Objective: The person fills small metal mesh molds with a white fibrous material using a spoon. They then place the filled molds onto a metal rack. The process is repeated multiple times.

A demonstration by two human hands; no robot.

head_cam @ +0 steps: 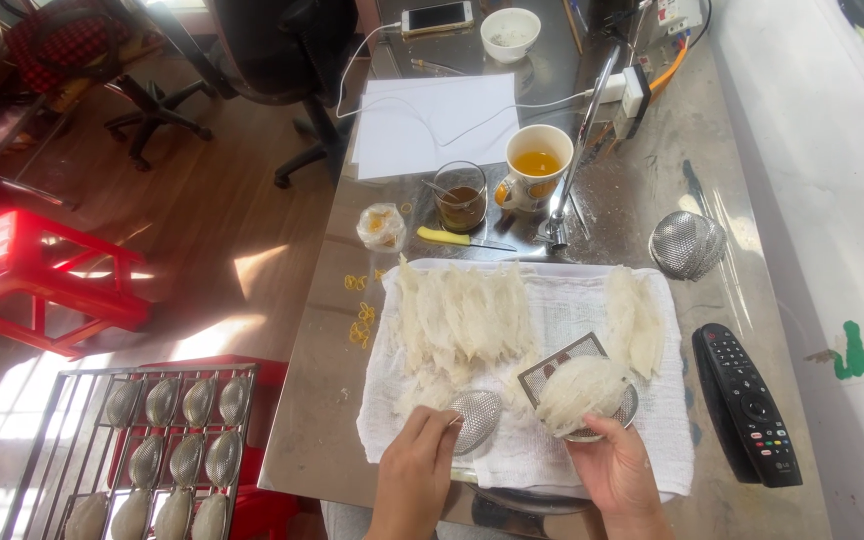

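Observation:
My left hand (414,472) grips a small round metal mesh cup (476,417), held over a white cloth (572,305) that covers a tray. My right hand (616,470) holds a second mesh cup (620,412) filled with a white fibrous piece (580,390). A small rectangular mesh card (552,368) lies just behind it. A row of several similar white fibrous pieces (464,315) lies across the cloth, with more of them (636,318) on its right side.
A black remote (746,403) lies right of the tray, a mesh half-ball (686,244) behind it. A glass (461,197), a cup of yellow liquid (537,160), a yellow-handled knife (452,237), paper (434,122), a phone (436,17) and a bowl (510,32) stand farther back. A rack of mesh moulds (157,440) stands on the floor at left.

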